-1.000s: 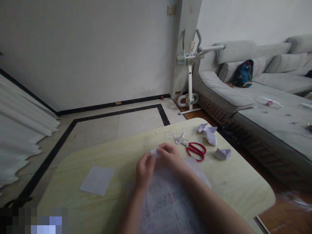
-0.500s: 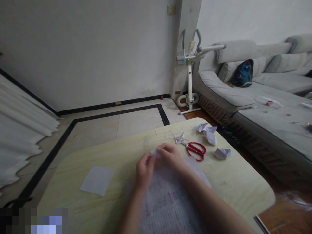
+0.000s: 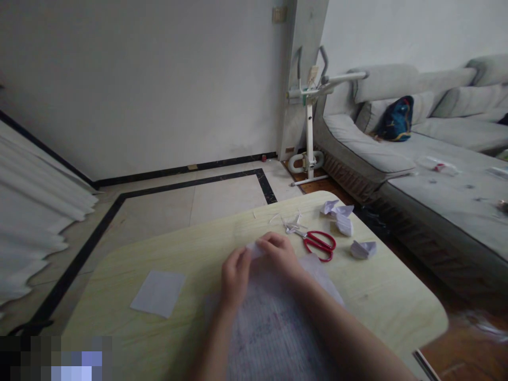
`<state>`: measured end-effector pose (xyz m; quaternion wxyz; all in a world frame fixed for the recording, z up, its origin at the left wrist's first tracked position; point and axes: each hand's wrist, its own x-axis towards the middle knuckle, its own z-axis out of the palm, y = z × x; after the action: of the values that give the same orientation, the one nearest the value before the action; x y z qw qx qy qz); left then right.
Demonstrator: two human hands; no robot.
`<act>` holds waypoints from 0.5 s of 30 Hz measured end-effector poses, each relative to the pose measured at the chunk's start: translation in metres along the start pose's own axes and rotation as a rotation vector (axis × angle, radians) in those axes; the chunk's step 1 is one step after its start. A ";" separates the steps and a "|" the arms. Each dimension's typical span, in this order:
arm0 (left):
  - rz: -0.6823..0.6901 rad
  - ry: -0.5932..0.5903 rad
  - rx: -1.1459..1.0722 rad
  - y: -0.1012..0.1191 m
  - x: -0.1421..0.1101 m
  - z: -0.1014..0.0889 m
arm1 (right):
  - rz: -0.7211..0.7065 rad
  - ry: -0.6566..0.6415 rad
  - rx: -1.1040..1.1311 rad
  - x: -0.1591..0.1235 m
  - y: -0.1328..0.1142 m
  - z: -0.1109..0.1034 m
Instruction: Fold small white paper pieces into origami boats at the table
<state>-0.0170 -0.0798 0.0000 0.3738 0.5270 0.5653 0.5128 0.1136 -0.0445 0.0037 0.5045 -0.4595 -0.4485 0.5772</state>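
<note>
Between my two hands is a small white piece of paper (image 3: 255,251), pinched at both sides. My left hand (image 3: 235,278) grips its left edge with closed fingers, and my right hand (image 3: 280,257) pinches its right side. Beneath my wrists lies a large lined sheet of paper (image 3: 273,328) with faint writing. Red-handled scissors (image 3: 320,246) rest just right of my right hand, their blades near thin paper scraps (image 3: 292,225). A square of white paper (image 3: 159,293) lies flat to the left. Folded paper pieces (image 3: 363,250) sit on the right side.
The pale wooden table (image 3: 115,264) has rounded corners. Beyond its right edge stands a grey sofa (image 3: 456,196) with a blue backpack (image 3: 398,119) on it. White exercise equipment (image 3: 309,127) is by the wall, and a white curtain (image 3: 35,211) hangs at the left.
My hands have shifted slightly apart, and a little more of the small paper shows between them. The things on the table lie as before.
</note>
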 end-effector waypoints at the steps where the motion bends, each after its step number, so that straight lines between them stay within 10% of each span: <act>1: 0.002 0.015 0.013 -0.001 0.000 0.000 | -0.006 -0.002 -0.009 0.000 0.000 0.001; 15: -0.080 -0.042 -0.035 -0.003 -0.001 0.001 | -0.020 -0.033 -0.051 0.001 0.004 0.001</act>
<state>-0.0168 -0.0808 -0.0034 0.4149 0.5081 0.5689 0.4961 0.1116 -0.0436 0.0003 0.4910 -0.4583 -0.4756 0.5680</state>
